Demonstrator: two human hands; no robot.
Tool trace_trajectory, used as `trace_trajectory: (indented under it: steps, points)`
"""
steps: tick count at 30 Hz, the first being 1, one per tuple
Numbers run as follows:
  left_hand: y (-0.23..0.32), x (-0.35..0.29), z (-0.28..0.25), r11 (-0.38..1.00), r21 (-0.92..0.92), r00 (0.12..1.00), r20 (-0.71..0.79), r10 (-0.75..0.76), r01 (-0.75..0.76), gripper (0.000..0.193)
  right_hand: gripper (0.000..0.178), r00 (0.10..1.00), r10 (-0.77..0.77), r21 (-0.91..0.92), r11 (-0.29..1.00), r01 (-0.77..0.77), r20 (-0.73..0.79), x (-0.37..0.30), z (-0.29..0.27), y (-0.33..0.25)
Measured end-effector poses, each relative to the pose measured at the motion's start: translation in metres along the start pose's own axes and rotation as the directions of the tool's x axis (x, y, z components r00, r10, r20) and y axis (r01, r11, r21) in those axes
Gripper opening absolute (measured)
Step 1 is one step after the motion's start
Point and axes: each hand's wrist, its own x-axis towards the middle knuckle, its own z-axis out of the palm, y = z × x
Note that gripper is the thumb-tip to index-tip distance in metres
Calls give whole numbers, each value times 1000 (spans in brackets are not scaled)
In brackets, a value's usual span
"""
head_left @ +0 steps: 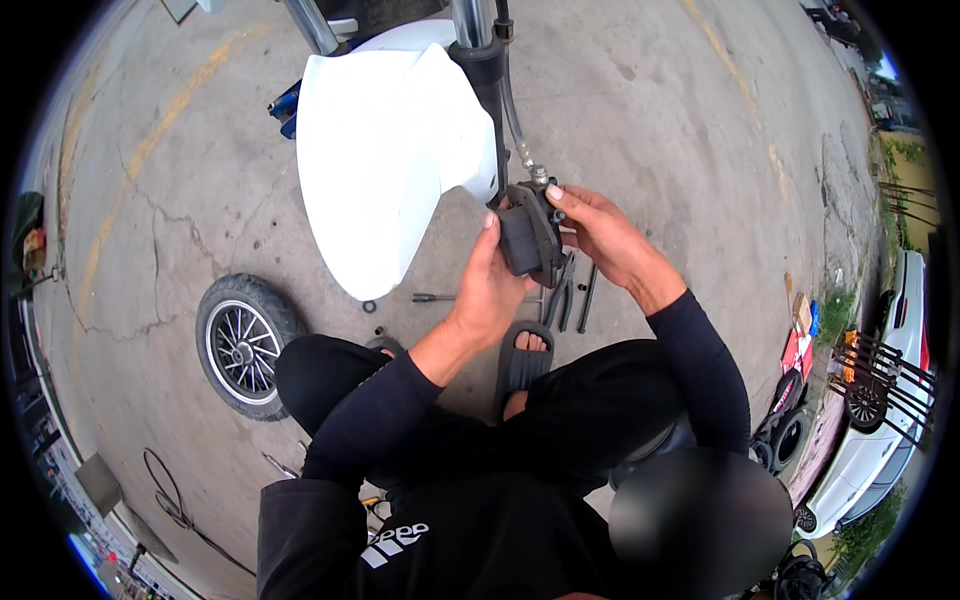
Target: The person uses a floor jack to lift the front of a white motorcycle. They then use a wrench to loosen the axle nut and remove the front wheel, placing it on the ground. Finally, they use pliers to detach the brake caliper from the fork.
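Observation:
A dark brake caliper (547, 240) hangs on a hose (513, 115) beside the fork leg (476, 65) of a two-wheeler. My left hand (486, 295) grips it from the lower left, thumb up along the flat grey brake pad (518, 240). From the right, my right hand (607, 240) closes on its upper edge, with the thumb near the hose fitting (540, 176). The left hand's other fingers are mostly hidden behind the caliper. Just left of it is the white front fender (370, 160), with no wheel below it.
On the concrete lie a T-handle wrench (435, 297), pliers (564, 300) and a dark rod (587, 298), close to my sandalled foot (527, 350). A removed wheel (245, 345) lies by my left knee. Small washers (370, 307) are near the fender tip. A white car (880, 410) stands far right.

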Motion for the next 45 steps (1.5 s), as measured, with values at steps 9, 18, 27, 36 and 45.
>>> trace_trajectory:
  steps: [9, 18, 27, 36, 45]
  points:
    - [-5, 13, 1, 990, -124, 997, 38, -62, 67, 62, 64, 805, -560, -502, 762, 409, -195, 28, -13, -55]
    - [-17, 23, -9, 992, 120, 994, -92, 61, -50, 56, 41, 632, -753, -438, 638, 634, -183, 111, 33, -83]
    - [-10, 21, -1, 993, 118, 994, -108, 5, 8, 53, 22, 310, -948, -799, 242, 550, -74, 114, 38, -99]
    - [-1, 22, -4, 996, 81, 985, -171, -10, 24, 54, 36, 217, -973, -802, 71, 594, 74, 133, 18, -101]
    - [0, 27, -17, 994, 110, 991, -132, 20, -6, 56, 46, 939, -320, -942, 334, -14, -127, 57, -130, 73]
